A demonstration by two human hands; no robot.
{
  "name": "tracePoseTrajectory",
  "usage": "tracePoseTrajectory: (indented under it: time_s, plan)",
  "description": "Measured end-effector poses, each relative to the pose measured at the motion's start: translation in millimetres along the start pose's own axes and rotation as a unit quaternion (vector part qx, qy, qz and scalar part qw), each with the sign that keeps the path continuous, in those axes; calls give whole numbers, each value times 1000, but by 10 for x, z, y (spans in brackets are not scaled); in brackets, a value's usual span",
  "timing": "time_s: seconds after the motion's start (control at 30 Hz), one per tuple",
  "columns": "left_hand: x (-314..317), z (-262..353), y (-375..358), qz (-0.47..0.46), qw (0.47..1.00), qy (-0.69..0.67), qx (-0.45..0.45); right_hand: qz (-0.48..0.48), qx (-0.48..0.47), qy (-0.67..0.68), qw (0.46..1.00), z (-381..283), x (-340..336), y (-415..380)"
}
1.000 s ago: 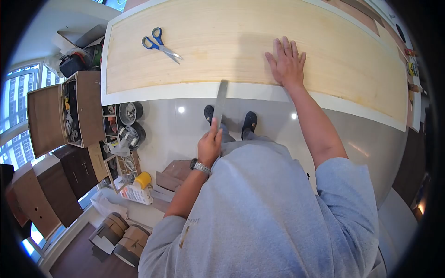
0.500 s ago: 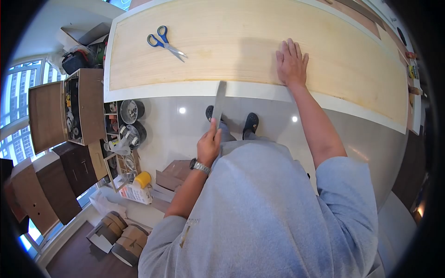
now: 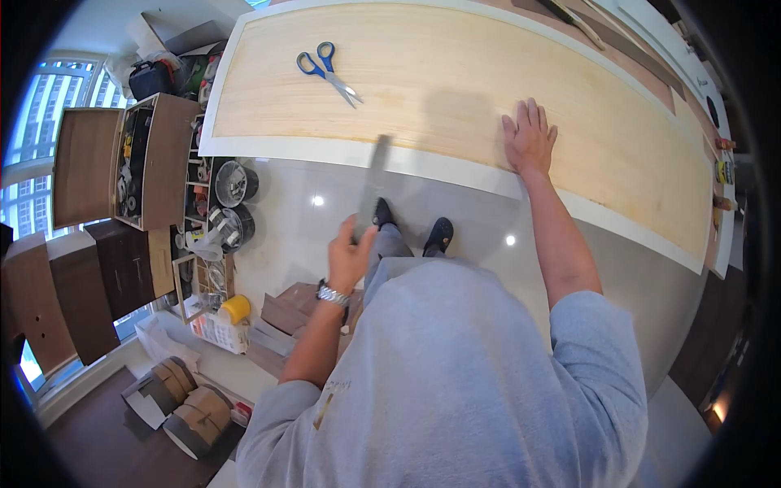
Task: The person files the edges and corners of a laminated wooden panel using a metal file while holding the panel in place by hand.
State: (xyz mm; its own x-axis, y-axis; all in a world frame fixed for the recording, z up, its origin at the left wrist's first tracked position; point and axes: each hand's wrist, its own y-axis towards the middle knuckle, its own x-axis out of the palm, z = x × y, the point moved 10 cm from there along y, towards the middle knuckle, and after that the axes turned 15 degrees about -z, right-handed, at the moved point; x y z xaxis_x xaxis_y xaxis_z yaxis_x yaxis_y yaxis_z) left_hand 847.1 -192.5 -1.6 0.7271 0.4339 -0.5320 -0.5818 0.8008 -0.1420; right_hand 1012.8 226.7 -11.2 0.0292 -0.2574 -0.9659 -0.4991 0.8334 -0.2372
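My left hand (image 3: pixel 350 262), with a watch on the wrist, is closed round one end of a long flat grey metal file (image 3: pixel 377 175). The file points away from me, and its far end overlaps the white front edge of a wood-faced panel (image 3: pixel 602 122). Motion blurs the file somewhat. On the panel, my right hand (image 3: pixel 530 145) lies flat with its fingers stretched out. Blue-handled scissors (image 3: pixel 332 79) lie on the panel to the left, blades partly apart.
An opened wooden cabinet (image 3: pixel 154 163) with tools stands at the left. Black buckets (image 3: pixel 236 183), a yellow container (image 3: pixel 235 309) and cardboard pieces (image 3: pixel 285 309) are on the floor. Taped rolls (image 3: pixel 198 419) lie at lower left. A long tool (image 3: pixel 573 23) rests behind the panel.
The view has turned a little, shifting the panel and scissors to the right. My left hand has moved the file leftward along the panel's edge. My right hand stays flat on the panel.
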Motion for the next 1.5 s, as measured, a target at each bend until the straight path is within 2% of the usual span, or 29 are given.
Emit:
tracePoseTrajectory:
  time_s: [0.07, 0.13, 0.17, 0.23, 0.27, 0.3, 0.33, 0.37, 0.43, 0.5, 0.53, 0.63, 0.73, 0.83, 0.9, 0.93, 0.97, 1.0, 1.03, 1.07, 1.13, 1.17, 1.2, 1.33, 1.43, 1.5]
  plan:
    - [-330, -320, -172, 40, 991, -78, -99, 26, -12, -2, 1000, 3, 27, -16]
    - [-707, -281, -314, 99, 968, -146, -179, 41, -24, 2, 999, -82, -3, -69]
    - [-907, -243, -303, 140, 964, -179, -138, 51, -30, 4, 998, -140, -39, -83]
    - [-1183, -212, -328, 222, 941, -249, -60, 57, -204, 116, 970, -674, -30, -257]
    - [-1279, -92, -315, 253, 929, -267, -44, 94, -298, 137, 940, -1120, -12, -535]
    - [-1428, 92, -211, 285, 915, -283, -26, -43, -303, 262, 915, -1498, 27, -731]
    - [-1591, 182, -162, 324, 899, -295, -6, -239, -420, 282, 829, -2337, -50, -1308]
    - [-1617, 217, -128, 329, 887, -323, 19, -289, -491, 241, 785, -2691, 12, -1556]
    - [-1615, 292, -90, 333, 862, -375, 68, -400, -509, 211, 732, -3068, -55, -1949]
    - [-1542, 268, -202, 347, 843, -408, 44, -474, -477, 182, 718, -3151, 48, -2056]
    - [-1513, 266, -273, 356, 833, -422, 34, -508, -463, 167, 707, -3150, 102, -2095]
    - [-1288, 170, -413, 319, 791, -520, 52, -446, -521, 209, 697, -3048, 69, -2067]
    - [-844, 288, -478, 230, 730, -641, 45, -461, -575, 158, 657, -2902, 170, -2056]
    - [-421, 166, -724, 213, 765, -608, 17, -508, -591, 103, 617, -2607, 10, -2037]
    - [-241, -43, -1024, 336, 726, -599, -27, -497, -564, 171, 637, -2368, -17, -1661]
    - [-155, -128, -1173, 392, 702, -593, -47, -389, -575, 211, 688, -2234, -146, -1266]
    - [-144, -198, -1308, 441, 681, -584, -29, -276, -575, 249, 729, -2042, -281, -867]
    - [-162, -296, -1428, 490, 657, -573, -10, -157, -520, 211, 812, -1810, -359, -445]
    - [-140, -367, -1543, 537, 631, -560, 9, -53, -487, 172, 854, -1609, -367, -62]
    - [-44, -443, -1609, 572, 600, -559, 9, -36, -430, 92, 897, -1426, -302, 194]
    - [47, -515, -1640, 633, 540, -555, 15, -33, -403, 8, 915, -1259, -76, 354]
    - [72, -490, -1601, 639, 543, -544, 12, -32, -384, -34, 922, -1182, 52, 409]
    - [129, -442, -1531, 645, 546, -535, 7, -94, -370, -61, 922, -1186, 107, 376]
    - [240, -492, -1266, 644, 520, -559, 51, -83, -371, -59, 923, -1178, 84, 323]
    - [335, -333, -1019, 615, 577, -537, 27, -78, -383, -53, 919, -1200, 72, 360]
    - [286, -328, -1138, 632, 574, -519, 39, -83, -385, -46, 918, -1183, 73, 352]
